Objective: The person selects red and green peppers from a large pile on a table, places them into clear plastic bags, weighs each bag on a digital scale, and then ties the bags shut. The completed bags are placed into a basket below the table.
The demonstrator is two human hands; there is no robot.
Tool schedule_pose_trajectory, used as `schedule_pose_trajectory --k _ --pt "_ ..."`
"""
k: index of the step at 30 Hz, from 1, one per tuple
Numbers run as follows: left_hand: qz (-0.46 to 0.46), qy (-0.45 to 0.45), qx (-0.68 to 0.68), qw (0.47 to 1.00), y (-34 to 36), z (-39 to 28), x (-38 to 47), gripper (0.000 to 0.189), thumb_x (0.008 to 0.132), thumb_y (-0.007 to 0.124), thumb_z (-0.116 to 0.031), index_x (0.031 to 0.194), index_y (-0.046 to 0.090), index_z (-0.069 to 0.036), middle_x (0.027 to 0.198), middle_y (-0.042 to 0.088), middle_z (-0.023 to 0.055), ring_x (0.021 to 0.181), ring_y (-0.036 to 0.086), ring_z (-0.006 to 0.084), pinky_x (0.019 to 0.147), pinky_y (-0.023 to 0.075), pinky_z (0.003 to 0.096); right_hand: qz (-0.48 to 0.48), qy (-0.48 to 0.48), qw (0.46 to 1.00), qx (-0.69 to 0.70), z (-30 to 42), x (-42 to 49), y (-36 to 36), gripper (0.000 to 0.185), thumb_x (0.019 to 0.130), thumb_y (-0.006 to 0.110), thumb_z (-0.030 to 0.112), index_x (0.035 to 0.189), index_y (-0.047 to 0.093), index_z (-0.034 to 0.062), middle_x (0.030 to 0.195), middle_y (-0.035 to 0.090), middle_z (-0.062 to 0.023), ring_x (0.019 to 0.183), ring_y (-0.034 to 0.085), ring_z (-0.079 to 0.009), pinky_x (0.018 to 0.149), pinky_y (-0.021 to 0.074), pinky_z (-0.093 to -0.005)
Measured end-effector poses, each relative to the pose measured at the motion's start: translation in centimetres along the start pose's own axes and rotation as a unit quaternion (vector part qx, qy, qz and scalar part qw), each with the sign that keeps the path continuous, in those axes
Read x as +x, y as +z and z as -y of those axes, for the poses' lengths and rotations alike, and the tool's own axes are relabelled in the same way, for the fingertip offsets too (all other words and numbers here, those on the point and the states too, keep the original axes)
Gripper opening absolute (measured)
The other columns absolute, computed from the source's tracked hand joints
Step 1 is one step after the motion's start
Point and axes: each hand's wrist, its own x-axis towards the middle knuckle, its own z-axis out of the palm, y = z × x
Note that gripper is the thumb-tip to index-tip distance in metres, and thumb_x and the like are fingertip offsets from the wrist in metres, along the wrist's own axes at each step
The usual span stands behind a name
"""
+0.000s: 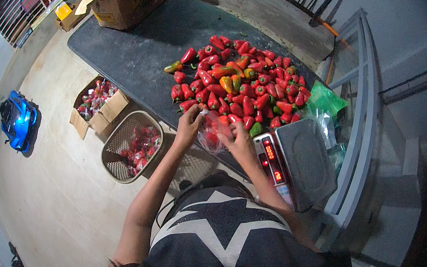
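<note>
My left hand (191, 124) pinches the gathered top of a clear plastic bag (212, 136) with red peppers inside. On the bag's other side, my right hand (239, 137) has its fingers at the plastic near the top; how firmly it grips is hard to see. The bag hangs at the near edge of a dark table (134, 55). Just beyond my hands spreads a large heap of red peppers (248, 105), a few of them orange, yellow or green. A digital scale (303, 162) with a lit red display stands to the right, its platform bare.
Left of my arms, a plastic basket (110, 156) and an open cardboard box (107, 116) hold bagged peppers. A large cardboard box (127, 2) stands on the table's far left. Green plastic bags (326, 100) lie behind the scale. A blue toy car (18, 121) is on the floor.
</note>
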Motion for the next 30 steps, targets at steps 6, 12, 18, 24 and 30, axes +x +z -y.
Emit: schedule_pose_trajectory --k 6,12,18,24,30 --pt "0.08 0.022 0.034 0.996 -1.2 -0.3 -0.1 0.021 0.092 0.058 -0.02 0.101 0.052 -0.001 0.085 0.052 0.0012 0.083 0.048 0.0099 0.075 0.0418 0.0261 0.056 0.093 0.98 0.164 2.1 2.2 -3.7 0.028 0.09 0.057 0.024 0.075 0.059 0.0006 0.057 0.058 -0.0107 0.05 0.06 -0.0201 0.049 0.0457 -0.0351" --pt "0.245 0.127 0.188 0.943 1.2 -6.3 -1.0 0.033 0.08 0.069 -0.015 0.107 0.056 -0.001 0.093 0.061 0.011 0.084 0.058 0.0222 0.076 0.0454 0.0334 0.107 0.056 0.962 0.245 6.9 3.4 -6.7 0.022 0.092 0.056 0.02 0.084 0.06 -0.0003 0.065 0.057 -0.0042 0.055 0.056 -0.0092 0.047 0.045 -0.0269" --pt "0.162 0.172 0.161 0.958 1.3 -9.0 0.1 0.02 0.079 0.062 -0.001 0.099 0.06 0.0 0.091 0.06 0.0144 0.08 0.058 0.0236 0.073 0.0463 0.033 0.106 -0.071 0.934 0.335 5.0 3.5 -7.7 0.037 0.081 0.069 0.014 0.115 0.054 0.0057 0.095 0.058 -0.0046 0.079 0.056 -0.0096 0.069 0.0472 -0.0273" --pt "0.214 0.164 0.11 0.957 1.3 -11.1 0.1 0.03 0.082 0.062 -0.005 0.111 0.056 0.001 0.104 0.058 0.0107 0.098 0.055 0.0188 0.086 0.0429 0.03 0.124 -0.124 0.972 0.153 2.6 2.5 -3.6 0.049 0.077 0.073 0.022 0.119 0.053 0.0073 0.1 0.058 -0.014 0.081 0.058 -0.0212 0.076 0.0487 -0.0371" --pt "0.207 0.131 -0.146 0.958 -1.3 -13.3 0.1 0.094 0.068 0.079 -0.045 0.139 0.033 -0.003 0.135 0.042 0.0118 0.129 0.038 0.0225 0.109 0.0256 0.0386 0.065 -0.108 0.963 0.237 7.8 4.6 -6.7 0.022 0.086 0.061 0.02 0.095 0.06 -0.0001 0.092 0.062 -0.0165 0.085 0.061 -0.0204 0.075 0.0479 -0.0372"
